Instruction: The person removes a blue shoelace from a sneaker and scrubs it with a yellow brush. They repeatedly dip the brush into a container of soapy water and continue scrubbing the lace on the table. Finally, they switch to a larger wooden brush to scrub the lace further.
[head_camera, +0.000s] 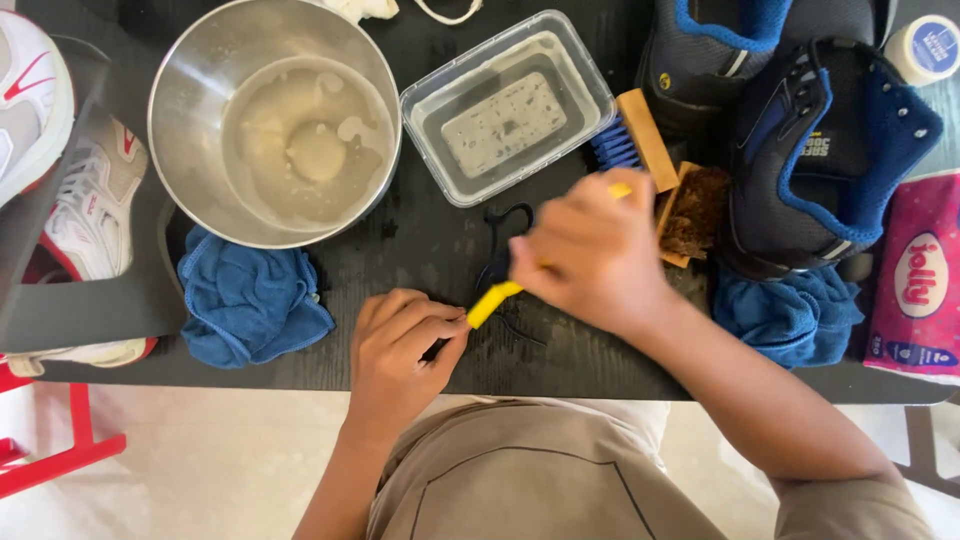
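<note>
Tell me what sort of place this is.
Likely a home shoe-cleaning setup on a dark table. A round steel bowl of cloudy water, wooden-backed brushes and dark blue-lined shoes lie about, while the right hand holds a yellow-handled brush.

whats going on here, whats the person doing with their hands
A person sits at a dark table. The right hand holds a yellow brush over a black shoelace, and the left hand pinches the lace's near end. A steel bowl of cloudy water, a clear tub, blue cloths and shoes surround them.
</note>
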